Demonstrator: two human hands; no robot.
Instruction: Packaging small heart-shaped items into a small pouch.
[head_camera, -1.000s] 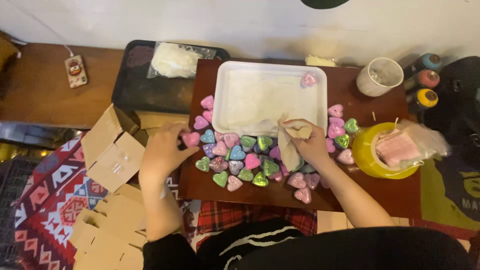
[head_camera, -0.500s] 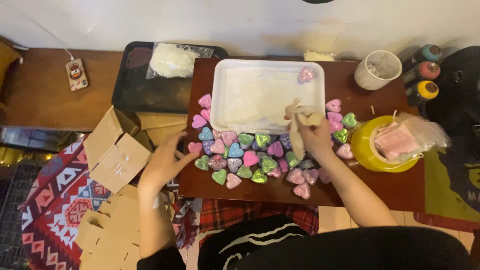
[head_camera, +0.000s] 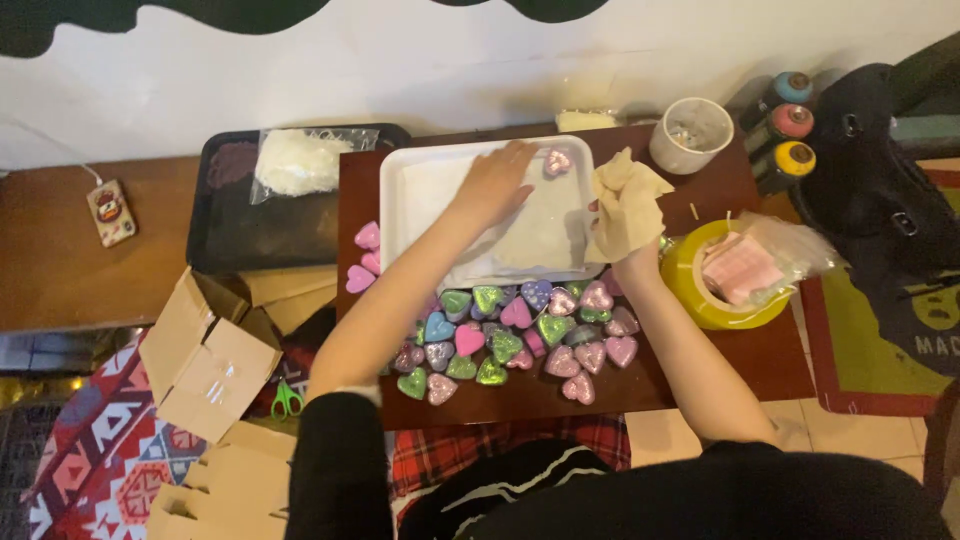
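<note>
A: How much is done?

B: It looks just begun. One pink heart (head_camera: 556, 162) is seen in the white tray (head_camera: 400, 200), at 1 o'clock. The rest, about twenty-five hearts (head_camera: 500, 345), are left on the bench (head_camera: 700, 370) at the tray's 6 o'clock. Three pink ones (head_camera: 365, 258) are at its 8 o'clock.

A: And the hands?

B: The left hand (head_camera: 495, 185) is laid flat and open in the tray; nothing is held. A cream cloth (head_camera: 625, 205) is gripped by the right hand (head_camera: 622, 250) at the tray's 3 o'clock.

A: What else?

B: One cup (head_camera: 690, 135) and three cans (head_camera: 790, 125) are seen.

Both hands (head_camera: 495, 185) (head_camera: 625, 215) outstretched, apart
</note>
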